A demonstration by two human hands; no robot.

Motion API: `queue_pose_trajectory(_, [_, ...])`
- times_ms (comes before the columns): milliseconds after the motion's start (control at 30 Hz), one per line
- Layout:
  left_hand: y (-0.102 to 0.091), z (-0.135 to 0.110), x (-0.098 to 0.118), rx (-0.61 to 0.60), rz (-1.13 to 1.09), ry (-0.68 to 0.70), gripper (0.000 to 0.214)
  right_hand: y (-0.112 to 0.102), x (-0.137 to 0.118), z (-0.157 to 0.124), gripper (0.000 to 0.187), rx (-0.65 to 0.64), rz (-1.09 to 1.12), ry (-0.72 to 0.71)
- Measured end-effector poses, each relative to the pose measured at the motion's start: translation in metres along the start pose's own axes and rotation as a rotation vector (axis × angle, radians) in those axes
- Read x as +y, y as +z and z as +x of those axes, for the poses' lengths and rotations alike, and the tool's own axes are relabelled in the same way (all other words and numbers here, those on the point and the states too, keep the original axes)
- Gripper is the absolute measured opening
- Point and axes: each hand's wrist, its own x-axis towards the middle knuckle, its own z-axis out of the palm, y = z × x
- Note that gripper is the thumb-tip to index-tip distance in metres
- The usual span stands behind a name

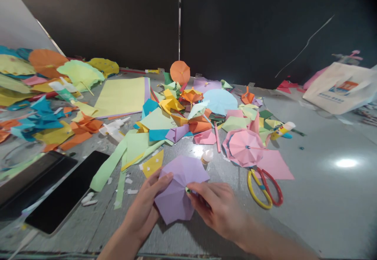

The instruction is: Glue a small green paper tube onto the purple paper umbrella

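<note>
- Your purple paper umbrella (179, 189) sits low in the centre of the frame, its folded canopy fanned out just above the grey counter (324, 197).
- Your left hand (147, 207) grips the canopy's left edge, thumb laid on top of the paper.
- Your right hand (218, 207) pinches at the canopy's centre, fingertips closed around a small green-tipped stick (187, 190) there.
- Just right of your right hand lie scissors (265, 189) with one yellow and one red handle, flat on the counter.
- Above the scissors rests a finished pink paper umbrella (244, 147) on a sheet of pink paper (275, 165).
- A glue stick (282, 130) lies to the upper right of that pink umbrella.
- Across the middle of the frame spreads a heap of coloured paper scraps (176, 122), with an orange paper umbrella (180, 72) standing behind it.
- At lower left lies a black phone (67, 191), screen dark.
- At the far right edge sits a white tote bag (338, 89).
</note>
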Motion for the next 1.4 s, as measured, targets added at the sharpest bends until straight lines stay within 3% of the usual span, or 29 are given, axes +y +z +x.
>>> queue_pose_trajectory(367, [0.0013,-0.0012,0.0013,0.031,-0.058,-0.012,0.037,-0.0038,-0.0054,0.0036,0.023,0.074,-0.018,0.025])
queue_pose_trajectory(533, [0.0013,-0.0006,0.0013,0.023,-0.038,-0.013,0.036,-0.0026,-0.0054,0.0034,0.018,0.074,0.002,-0.007])
queue_pose_trajectory(867, [0.0023,-0.0023,0.0022,-0.003,-0.026,0.000,0.029,0.0013,-0.0044,-0.0029,0.016,-0.015,0.025,-0.008])
queue_pose_trajectory(1400, [0.0002,-0.0013,0.0013,0.003,0.007,-0.011,0.033,-0.0030,-0.0043,0.0029,0.015,-0.002,0.057,0.032])
